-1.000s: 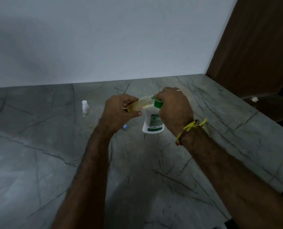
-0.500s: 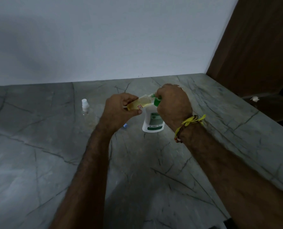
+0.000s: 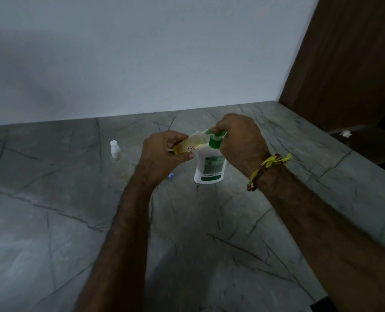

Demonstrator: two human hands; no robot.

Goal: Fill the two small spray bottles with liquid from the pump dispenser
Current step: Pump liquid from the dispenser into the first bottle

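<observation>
Right now two bare arms reach out over a grey stone desk (image 3: pixel 209 255) with dark lines in it. The left hand (image 3: pixel 162 154) is closed around a small spray bottle (image 3: pixel 190 145). That small bottle is held tipped on its side, with its open end up against the green nozzle. It has yellow liquid inside and a little white sticker with red marks on it. The thumb sits under the bottle and the fingers curl over the top.

The right hand (image 3: pixel 241 140) is closed on the green pump top (image 3: pixel 215 140) of the pump dispenser (image 3: pixel 209 165). Its fingers wrap over the pump head and hide most of it. The dispenser is white with a green label, and it stands upright on the desk, just right of the left hand. The right wrist has a yellow thread band (image 3: pixel 268 167) tied on it.

The second small spray bottle (image 3: pixel 115 150) stands alone on the desk, well off to the left of both hands. It is clear with a white cap on top. A tiny blue thing (image 3: pixel 170 175) lies on the desk, peeking out under the left wrist, and it is too small to tell what it is.

Behind the desk is a plain pale wall (image 3: pixel 142 52). A brown wooden panel (image 3: pixel 348 59) stands at the far right.
</observation>
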